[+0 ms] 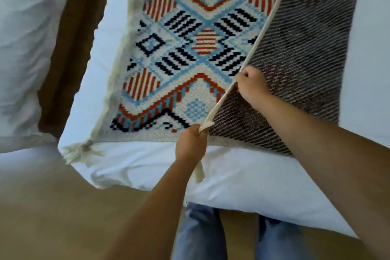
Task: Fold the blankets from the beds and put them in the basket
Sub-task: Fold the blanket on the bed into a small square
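A patterned woven blanket (190, 48) lies spread across the white bed (242, 186), filling the picture from the centre up to twelve o'clock. Its right part is turned over toward eleven o'clock, showing a dark striped underside (306, 48) at about two o'clock. The left hand (191, 143), just below centre, pinches the cream edge at the near corner, a tassel hanging beneath it. The right hand (251, 86), at about two o'clock from the left hand, is closed around the same edge farther along. A second tassel (80, 152) lies at the corner toward eight o'clock. Another white bed (19, 48) sits at nine o'clock, beyond a brown gap.
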The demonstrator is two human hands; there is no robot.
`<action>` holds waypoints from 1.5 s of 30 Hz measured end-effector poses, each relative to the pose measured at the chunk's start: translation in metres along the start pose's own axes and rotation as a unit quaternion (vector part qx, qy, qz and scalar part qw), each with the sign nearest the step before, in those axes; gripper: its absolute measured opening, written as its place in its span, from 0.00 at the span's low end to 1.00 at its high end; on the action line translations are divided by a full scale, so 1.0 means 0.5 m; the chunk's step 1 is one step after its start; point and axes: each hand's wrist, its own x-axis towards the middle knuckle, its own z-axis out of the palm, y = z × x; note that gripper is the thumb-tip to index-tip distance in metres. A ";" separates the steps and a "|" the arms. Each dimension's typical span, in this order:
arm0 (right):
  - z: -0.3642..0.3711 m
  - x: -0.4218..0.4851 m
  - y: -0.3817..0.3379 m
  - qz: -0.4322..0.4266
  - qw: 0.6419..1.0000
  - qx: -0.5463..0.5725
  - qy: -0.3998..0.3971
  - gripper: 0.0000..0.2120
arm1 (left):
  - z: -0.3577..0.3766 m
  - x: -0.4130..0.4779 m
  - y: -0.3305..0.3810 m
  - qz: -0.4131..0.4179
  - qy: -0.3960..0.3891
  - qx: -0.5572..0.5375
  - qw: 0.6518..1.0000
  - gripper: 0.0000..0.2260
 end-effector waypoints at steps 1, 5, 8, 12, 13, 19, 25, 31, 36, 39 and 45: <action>0.044 -0.003 -0.026 -0.005 1.000 -0.006 -0.004 0.17 | -0.037 0.005 -0.038 -0.004 0.005 -0.003 1.000 0.15; 0.220 -0.014 -0.129 -0.012 1.000 -0.006 -0.022 0.16 | -0.179 0.030 -0.175 -0.007 0.039 0.011 0.999 0.09; 0.327 -0.023 -0.187 -0.026 0.998 -0.012 -0.050 0.16 | -0.255 0.060 -0.250 -0.009 0.062 0.042 0.997 0.06; 0.447 -0.036 -0.235 -0.044 0.995 -0.023 -0.092 0.16 | -0.323 0.088 -0.343 -0.037 0.097 0.048 0.993 0.06; 0.476 -0.041 -0.243 -0.047 0.993 -0.043 -0.102 0.15 | -0.336 0.089 -0.370 -0.051 0.105 0.050 0.992 0.06; 0.627 -0.062 -0.258 -0.028 0.976 -0.111 -0.184 0.12 | -0.385 0.102 -0.483 -0.128 0.098 0.043 0.986 0.08; 0.684 -0.029 -0.247 0.024 0.981 -0.105 -0.158 0.13 | -0.400 0.169 -0.487 -0.107 0.097 0.110 0.983 0.08; 0.737 -0.007 -0.255 0.061 0.983 -0.115 -0.126 0.09 | -0.417 0.226 -0.523 -0.094 0.050 0.147 0.983 0.09; 0.767 -0.023 -0.265 0.061 0.984 -0.119 -0.117 0.10 | -0.435 0.232 -0.548 -0.039 0.011 0.179 0.983 0.13; 0.795 -0.037 -0.273 0.066 0.984 -0.135 -0.092 0.11 | -0.473 0.242 -0.551 0.019 -0.068 0.217 0.974 0.14; 0.808 -0.054 -0.294 0.133 0.983 -0.129 0.001 0.13 | -0.576 0.245 -0.545 0.213 -0.253 0.313 0.890 0.19</action>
